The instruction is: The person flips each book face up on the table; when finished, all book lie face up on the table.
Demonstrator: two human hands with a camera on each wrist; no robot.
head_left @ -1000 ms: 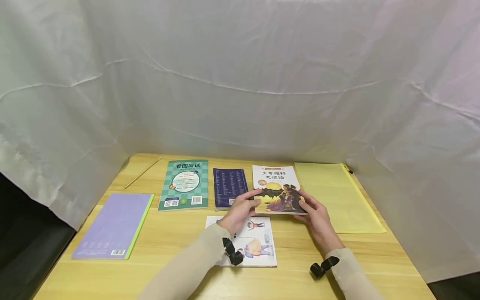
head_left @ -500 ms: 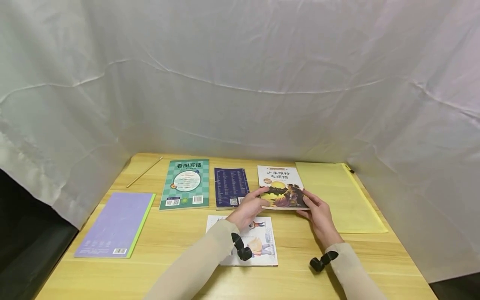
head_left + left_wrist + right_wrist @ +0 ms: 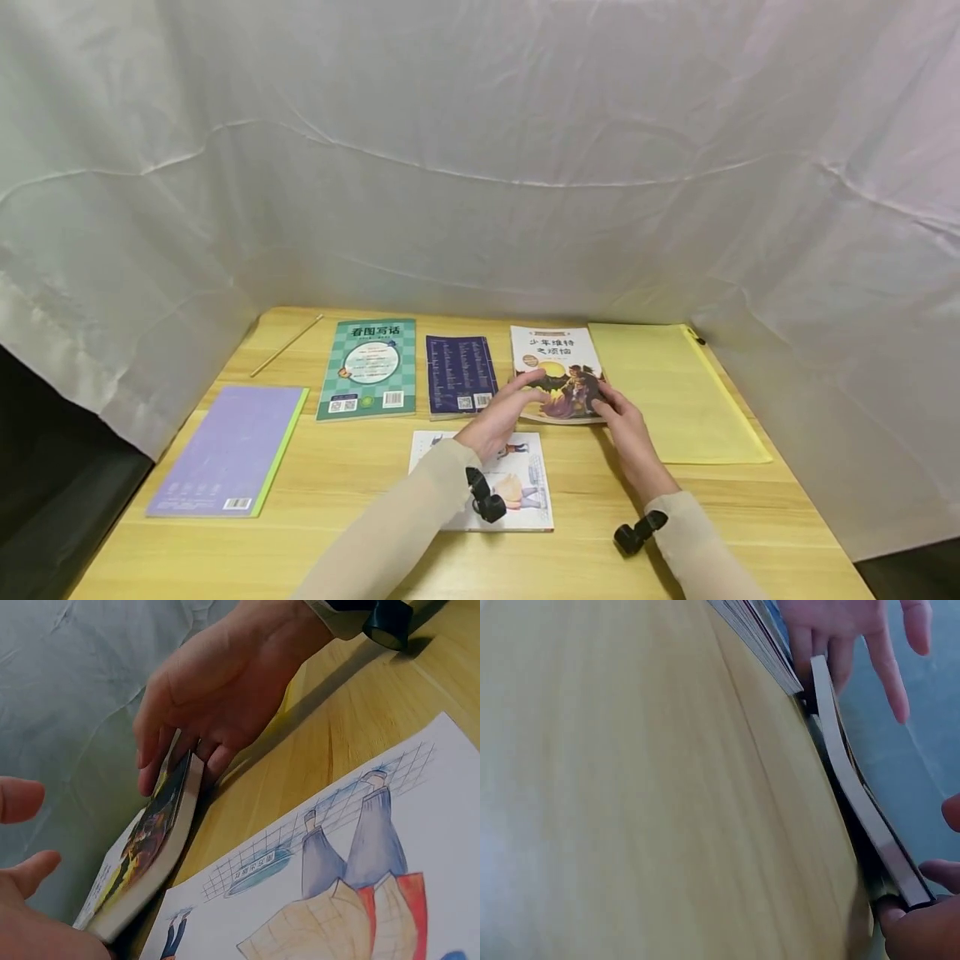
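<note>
A paperback [image 3: 568,377] with a white upper cover and a yellow and black picture lies flat between both hands, above the table's middle right. My left hand [image 3: 495,423] is at its left side, with thumb and forefinger spread above the cover; the right wrist view shows its other fingers [image 3: 842,664] straight under the book's end. With my right hand [image 3: 628,432] I grip the opposite end, some fingers over the cover and some beneath. Below the book, the left forearm partly hides a white picture book [image 3: 521,487] with drawn figures.
Left of the paperback lie a dark blue book [image 3: 456,371] and a green checked book [image 3: 371,367]. A purple book [image 3: 225,450] and a thin stick [image 3: 287,346] are farther left. Right of it is a yellow zip pouch [image 3: 675,400]. Pale fabric [image 3: 480,167] hangs behind the table.
The paperback has shifted slightly right and away. My left thumb and forefinger have loosened from the cover and spread apart; the right hand keeps its grip.
</note>
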